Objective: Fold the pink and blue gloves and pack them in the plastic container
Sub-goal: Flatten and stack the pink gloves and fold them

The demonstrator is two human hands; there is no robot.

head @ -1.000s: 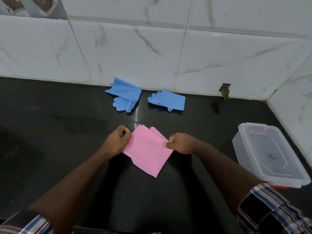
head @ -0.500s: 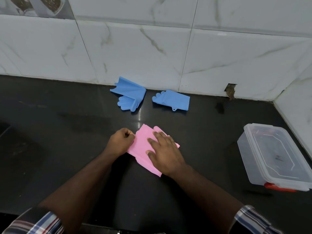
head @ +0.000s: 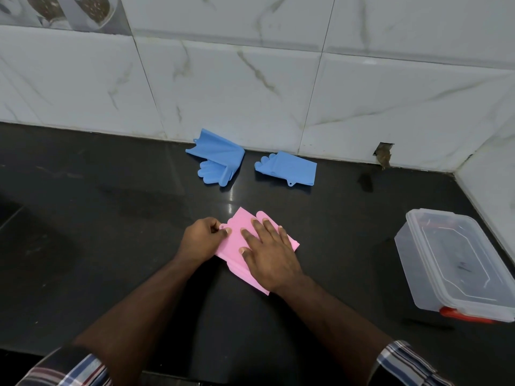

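Note:
The folded pink gloves (head: 237, 238) lie in the middle of the black counter. My left hand (head: 202, 240) pinches their left edge between thumb and fingers. My right hand (head: 269, 253) lies flat on top of them, fingers spread, covering most of the pink. Two blue gloves rest near the wall: one folded over on itself (head: 218, 160), the other lying flat (head: 289, 169) to its right. The clear plastic container (head: 457, 267) with a red clip stands at the right, its lid on.
A white marble-tiled wall (head: 250, 93) runs along the back and turns at the right corner behind the container. There is a small hole (head: 384, 156) in the tile near that corner. The black counter (head: 111, 218) stretches to the left.
My right hand let go of the pink gloves' right edge and moved on top of them, pressing flat. My left hand kept its pinch. The view shifted slightly.

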